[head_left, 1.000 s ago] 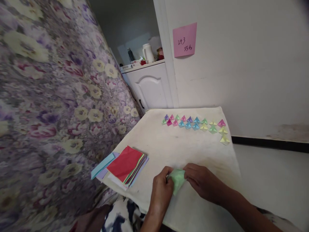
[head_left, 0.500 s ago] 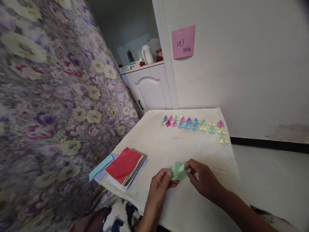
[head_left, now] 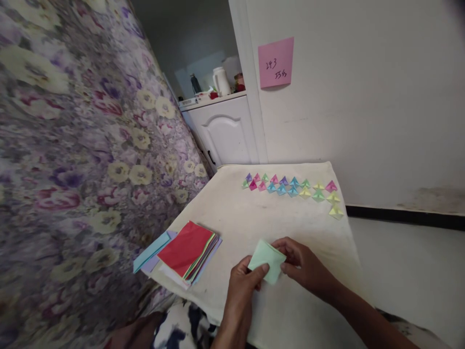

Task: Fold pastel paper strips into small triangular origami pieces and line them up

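A small square of folded light green paper (head_left: 266,259) is held just above the table between both hands. My left hand (head_left: 245,278) pinches its left side, thumb on top and fingers beneath. At its right edge, my right hand (head_left: 300,261) grips the paper with thumb and fingers; its fingertips are partly hidden behind the sheet. Farther back lie rows of small folded paper pieces (head_left: 282,189) in pink, purple, blue, green and yellow.
A stack of coloured paper with a red sheet (head_left: 187,248) on top lies at the table's left, beside folded blue paper (head_left: 151,250). The cream cloth-covered table (head_left: 232,208) meets a white wall. A floral curtain (head_left: 90,160) hangs at left.
The green paper has gone from a partly opened, pointed shape to a flat square facing me. My left thumb has moved onto its front.
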{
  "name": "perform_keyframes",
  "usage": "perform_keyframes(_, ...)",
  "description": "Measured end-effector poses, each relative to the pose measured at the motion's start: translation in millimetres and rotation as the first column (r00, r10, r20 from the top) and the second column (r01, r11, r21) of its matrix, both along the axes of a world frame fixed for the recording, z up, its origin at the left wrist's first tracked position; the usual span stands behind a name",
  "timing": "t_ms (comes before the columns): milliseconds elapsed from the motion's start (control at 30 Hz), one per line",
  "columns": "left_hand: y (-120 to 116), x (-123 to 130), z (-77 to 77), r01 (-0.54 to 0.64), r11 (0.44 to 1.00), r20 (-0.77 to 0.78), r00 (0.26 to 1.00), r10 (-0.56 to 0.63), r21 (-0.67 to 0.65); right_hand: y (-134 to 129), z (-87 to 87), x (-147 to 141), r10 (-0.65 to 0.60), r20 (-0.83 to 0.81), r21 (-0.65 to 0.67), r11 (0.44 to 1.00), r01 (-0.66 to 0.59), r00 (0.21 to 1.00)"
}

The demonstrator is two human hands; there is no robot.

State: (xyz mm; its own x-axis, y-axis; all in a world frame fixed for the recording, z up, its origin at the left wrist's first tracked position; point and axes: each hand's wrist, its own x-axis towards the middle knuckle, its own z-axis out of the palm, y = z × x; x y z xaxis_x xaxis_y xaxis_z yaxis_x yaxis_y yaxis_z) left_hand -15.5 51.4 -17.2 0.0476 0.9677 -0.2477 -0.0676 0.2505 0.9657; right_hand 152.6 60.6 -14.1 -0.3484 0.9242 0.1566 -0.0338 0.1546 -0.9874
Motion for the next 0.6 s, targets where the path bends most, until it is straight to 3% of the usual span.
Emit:
perform_keyframes(133, -4, 4, 2.6, -0.039, 0.999, -0.027, 0.999, 0.040, 0.033, 4, -9.2, -2, 0.063, -0.082, -0.082, 0.994, -0.070, 0.995)
perform_keyframes(333, -4, 7, 2.3, 0.030, 0.999, -0.119, 0.993, -0.027, 0.022, 6, -19.8, -7, -0.044, 0.081, -0.093, 0.994, 0.051, 0.996)
perform_keyframes(600, -6, 2, 4.1, 0.000, 0.999, -0.145, 0.989, 0.006, 0.040, 6, -16.4, -6, -0.071, 0.089, -0.126, 0.989, 0.081, 0.994)
